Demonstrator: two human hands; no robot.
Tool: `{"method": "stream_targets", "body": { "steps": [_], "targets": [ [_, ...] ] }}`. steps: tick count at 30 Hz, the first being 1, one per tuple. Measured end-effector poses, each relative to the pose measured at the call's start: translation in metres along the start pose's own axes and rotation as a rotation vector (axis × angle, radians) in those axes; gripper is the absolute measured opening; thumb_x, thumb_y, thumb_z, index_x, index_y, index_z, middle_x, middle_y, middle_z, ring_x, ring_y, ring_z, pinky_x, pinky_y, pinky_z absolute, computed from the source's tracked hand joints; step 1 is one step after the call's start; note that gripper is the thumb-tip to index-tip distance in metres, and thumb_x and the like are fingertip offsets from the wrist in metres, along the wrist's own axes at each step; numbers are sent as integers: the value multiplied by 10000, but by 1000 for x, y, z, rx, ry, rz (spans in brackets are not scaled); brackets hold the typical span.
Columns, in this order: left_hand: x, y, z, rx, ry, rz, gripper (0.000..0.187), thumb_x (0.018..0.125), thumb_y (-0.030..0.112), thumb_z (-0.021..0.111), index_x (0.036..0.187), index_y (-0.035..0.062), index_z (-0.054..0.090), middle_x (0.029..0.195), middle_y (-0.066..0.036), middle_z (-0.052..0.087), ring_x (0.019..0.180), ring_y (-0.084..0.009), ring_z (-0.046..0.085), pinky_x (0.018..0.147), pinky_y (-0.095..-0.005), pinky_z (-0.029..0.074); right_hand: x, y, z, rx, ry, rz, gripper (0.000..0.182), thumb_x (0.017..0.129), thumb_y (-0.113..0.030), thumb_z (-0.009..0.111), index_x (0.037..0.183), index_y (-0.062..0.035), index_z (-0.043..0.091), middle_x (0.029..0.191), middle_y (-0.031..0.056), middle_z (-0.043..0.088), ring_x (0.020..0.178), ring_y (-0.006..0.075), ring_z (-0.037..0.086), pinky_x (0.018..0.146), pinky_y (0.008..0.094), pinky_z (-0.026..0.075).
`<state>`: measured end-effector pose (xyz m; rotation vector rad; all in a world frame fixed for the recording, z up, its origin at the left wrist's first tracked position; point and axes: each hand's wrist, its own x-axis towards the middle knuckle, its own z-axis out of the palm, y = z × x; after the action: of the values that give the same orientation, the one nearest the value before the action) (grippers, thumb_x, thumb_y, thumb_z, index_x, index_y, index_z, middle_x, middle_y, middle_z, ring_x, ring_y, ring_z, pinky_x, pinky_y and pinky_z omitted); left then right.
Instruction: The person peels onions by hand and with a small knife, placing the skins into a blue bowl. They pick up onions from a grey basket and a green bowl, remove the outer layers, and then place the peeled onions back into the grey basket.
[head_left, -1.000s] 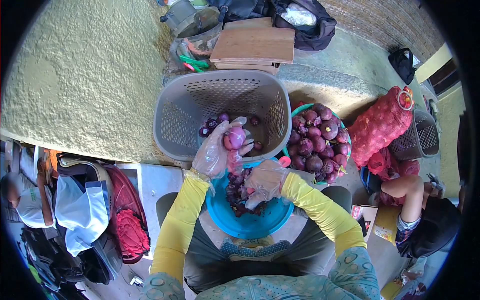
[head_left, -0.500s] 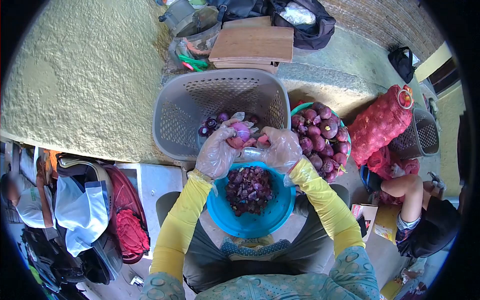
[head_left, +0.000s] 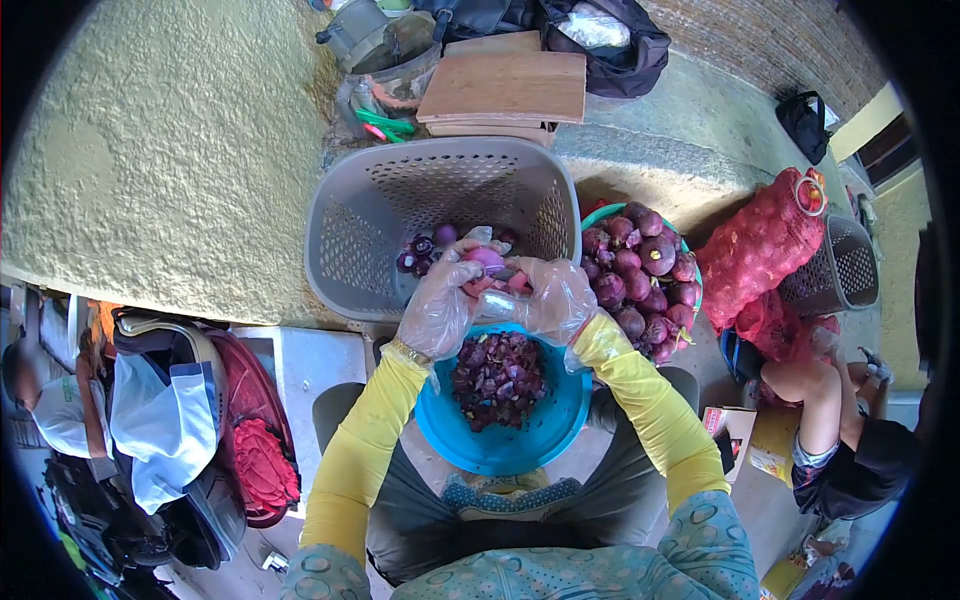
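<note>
My left hand [head_left: 439, 300], in a clear plastic glove, is closed around a red onion [head_left: 486, 261] over the front part of a grey perforated basket [head_left: 330, 215]. My right hand [head_left: 556, 298], gloved the same way, is closed close against the onion. A short silvery tool [head_left: 494, 306] sticks out from its fingers; I cannot tell its exact kind. Several peeled purple onions [head_left: 421, 246] lie in the basket behind my left hand. Below both hands, between my knees, stands a blue basin [head_left: 500, 462] with dark onion skins [head_left: 497, 382] in it.
A green-rimmed tub of unpeeled red onions [head_left: 640, 262] stands right of the basket. Beyond it are a full red mesh sack [head_left: 762, 240] and another grey basket [head_left: 846, 262]. A person [head_left: 835, 420] sits at right. Wooden boards [head_left: 503, 88] lie behind the basket.
The onion has turned and sunk a little lower between my fingers. My left hand has shifted slightly right. At the right, the other person's hands have moved.
</note>
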<state>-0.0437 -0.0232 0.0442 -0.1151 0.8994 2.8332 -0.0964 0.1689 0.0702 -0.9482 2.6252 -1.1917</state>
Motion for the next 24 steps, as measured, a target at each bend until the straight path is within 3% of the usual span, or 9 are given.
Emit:
{"method": "stream_targets", "body": {
  "steps": [4, 11, 16, 21, 24],
  "targets": [
    [1, -1, -1, 46, 14, 6, 393, 964, 51, 568, 1351, 27, 498, 1367, -190, 555, 1217, -269, 602, 1044, -384, 520, 0, 5, 4, 14, -6, -17, 539, 804, -578, 769, 993, -75, 731, 733, 149, 705, 681, 380, 699, 628, 462, 550],
    [-3, 1, 4, 11, 40, -24, 389, 970, 63, 569, 1352, 47, 495, 1347, -149, 569, 1158, -226, 623, 1011, -339, 542, 0, 14, 12, -32, -85, -78, 464, 852, -548, 736, 840, -84, 732, 677, 177, 681, 646, 394, 681, 617, 484, 544],
    [-3, 3, 6, 13, 40, -11, 391, 974, 70, 546, 1359, 56, 479, 1359, -159, 561, 1126, -250, 647, 980, -445, 563, -1, 0, 2, -122, -44, -122, 512, 808, -590, 761, 843, -80, 730, 687, 160, 695, 648, 377, 693, 624, 469, 555],
    [-1, 0, -4, 49, 60, -49, 367, 972, 71, 553, 1332, 48, 484, 1373, -180, 551, 1128, -273, 650, 986, -449, 559, 0, -1, 2, -96, 61, -33, 609, 731, -649, 795, 886, -64, 726, 706, 139, 707, 651, 353, 709, 619, 436, 564],
    [1, -2, -6, 39, 43, -46, 362, 975, 67, 551, 1330, 48, 487, 1377, -189, 548, 1145, -286, 642, 999, -436, 553, 0, 2, 4, -89, 30, -27, 576, 753, -624, 793, 864, -63, 724, 697, 135, 705, 640, 352, 705, 606, 443, 557]
  ]
}}
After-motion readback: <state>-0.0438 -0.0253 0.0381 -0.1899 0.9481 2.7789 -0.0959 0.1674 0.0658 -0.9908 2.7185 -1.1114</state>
